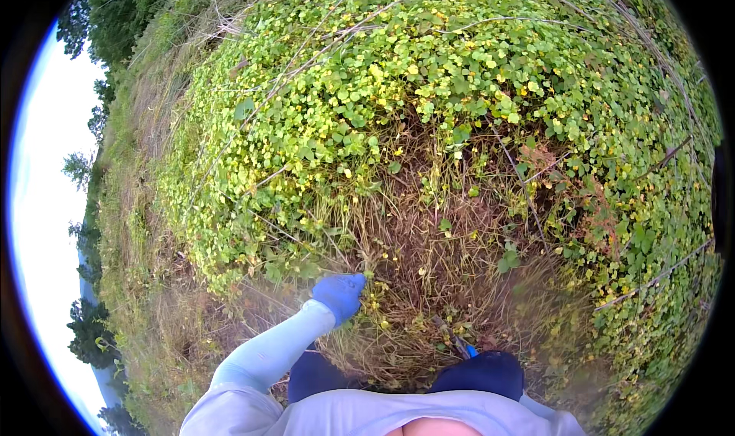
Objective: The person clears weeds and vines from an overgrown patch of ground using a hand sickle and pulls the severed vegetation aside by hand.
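Note:
My left hand [340, 297], in a blue glove below a pale sleeve, is closed around thin vine stems [367, 259] at the edge of the leafy growth. Beside my right knee, a dark narrow rod-like object [457, 343] points into the dry grass, with a small bright blue part [472, 351] at its near end. Whether that blue part is a glove or a handle cannot be told. The rest of my right arm is hidden behind my leg and shirt. Between the hand and the rod lies matted dry grass [385, 350].
Dense green and yellow vines [448, 63] cover the slope ahead and to the right. Thin dry stalks [522, 186] cross the brown exposed patch [425, 229]. A loose bare stem [654, 284] lies at the right. Trees [89, 332] stand far left. My dark-clad knees [479, 373] are close to the ground.

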A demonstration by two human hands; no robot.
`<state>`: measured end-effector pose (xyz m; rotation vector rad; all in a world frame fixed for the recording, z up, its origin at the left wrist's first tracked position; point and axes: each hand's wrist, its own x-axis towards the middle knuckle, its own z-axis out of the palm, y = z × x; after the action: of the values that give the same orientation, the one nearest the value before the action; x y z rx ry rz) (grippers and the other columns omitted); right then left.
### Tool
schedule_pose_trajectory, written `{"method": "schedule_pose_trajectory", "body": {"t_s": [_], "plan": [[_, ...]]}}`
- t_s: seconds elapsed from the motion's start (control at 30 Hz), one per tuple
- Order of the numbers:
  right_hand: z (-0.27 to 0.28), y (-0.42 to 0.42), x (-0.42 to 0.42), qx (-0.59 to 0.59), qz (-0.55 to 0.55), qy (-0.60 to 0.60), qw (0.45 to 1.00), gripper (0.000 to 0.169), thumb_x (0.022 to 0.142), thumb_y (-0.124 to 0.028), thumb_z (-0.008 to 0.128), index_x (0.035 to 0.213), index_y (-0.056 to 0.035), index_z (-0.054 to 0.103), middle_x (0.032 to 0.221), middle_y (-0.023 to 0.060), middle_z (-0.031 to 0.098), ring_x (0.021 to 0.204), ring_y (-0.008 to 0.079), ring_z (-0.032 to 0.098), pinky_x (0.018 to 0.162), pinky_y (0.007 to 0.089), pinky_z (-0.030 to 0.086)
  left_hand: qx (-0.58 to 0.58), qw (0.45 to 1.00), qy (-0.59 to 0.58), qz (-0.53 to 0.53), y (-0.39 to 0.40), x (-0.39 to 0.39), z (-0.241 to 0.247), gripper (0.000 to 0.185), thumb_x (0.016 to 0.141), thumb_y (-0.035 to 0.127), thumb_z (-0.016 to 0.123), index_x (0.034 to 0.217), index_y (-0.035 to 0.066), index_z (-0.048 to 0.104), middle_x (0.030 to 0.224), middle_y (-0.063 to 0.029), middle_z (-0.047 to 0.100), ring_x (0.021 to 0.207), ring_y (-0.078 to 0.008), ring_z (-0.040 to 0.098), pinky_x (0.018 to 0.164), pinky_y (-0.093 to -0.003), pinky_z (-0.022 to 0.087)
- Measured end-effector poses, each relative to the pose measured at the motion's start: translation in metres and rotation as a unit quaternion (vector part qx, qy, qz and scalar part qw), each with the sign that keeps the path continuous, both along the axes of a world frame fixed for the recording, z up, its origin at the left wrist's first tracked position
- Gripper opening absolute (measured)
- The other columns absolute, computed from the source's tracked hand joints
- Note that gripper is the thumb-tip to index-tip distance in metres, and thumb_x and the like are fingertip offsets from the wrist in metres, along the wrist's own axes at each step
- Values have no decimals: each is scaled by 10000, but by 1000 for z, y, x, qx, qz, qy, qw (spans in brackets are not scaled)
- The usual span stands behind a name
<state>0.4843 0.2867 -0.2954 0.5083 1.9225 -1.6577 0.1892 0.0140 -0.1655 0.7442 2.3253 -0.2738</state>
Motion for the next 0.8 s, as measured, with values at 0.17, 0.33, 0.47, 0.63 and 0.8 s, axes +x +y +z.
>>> {"method": "schedule_pose_trajectory", "body": {"t_s": [0.17,0.33,0.47,0.63,0.8], "plan": [[4,-7,-2,-32,-102,23,994,704,1011,-407,475,1555,-81,170,1314,184,552,993,235,599,871,356,462,111,963,-173,-172,47,84,-2,405,832,229,605,1207,105,514,980,-141,663,936,-344,657,786,-442,528],[36,5,-105,-2,-156,253,955,678,1013,-349,495,1549,-61,196,1326,118,521,1034,155,521,924,306,438,322,938,-37,-120,61,80,-32,470,831,260,661,1254,111,521,1064,-149,609,1028,-329,605,820,-446,499],[56,28,-165,-52,-137,219,965,660,1014,-324,493,1544,-57,205,1319,149,530,1052,197,552,950,323,442,175,972,122,-97,75,13,26,608,793,283,730,1340,166,492,1372,-161,451,1262,-370,449,999,-515,367],[59,35,-236,16,-69,272,960,644,1014,-314,490,1539,-65,213,1367,205,518,1156,284,565,991,376,431,-14,990,137,-22,58,-12,-7,777,875,369,665,1516,208,256,1456,-172,390,1290,-385,438,1013,-525,355],[62,36,-295,46,-14,282,958,646,1007,-353,500,1524,-59,248,1396,228,496,1251,326,530,1027,393,416,-130,986,-70,72,69,-15,-53,633,896,223,637,1465,148,369,1381,-148,460,1273,-344,464,981,-495,440]]}}
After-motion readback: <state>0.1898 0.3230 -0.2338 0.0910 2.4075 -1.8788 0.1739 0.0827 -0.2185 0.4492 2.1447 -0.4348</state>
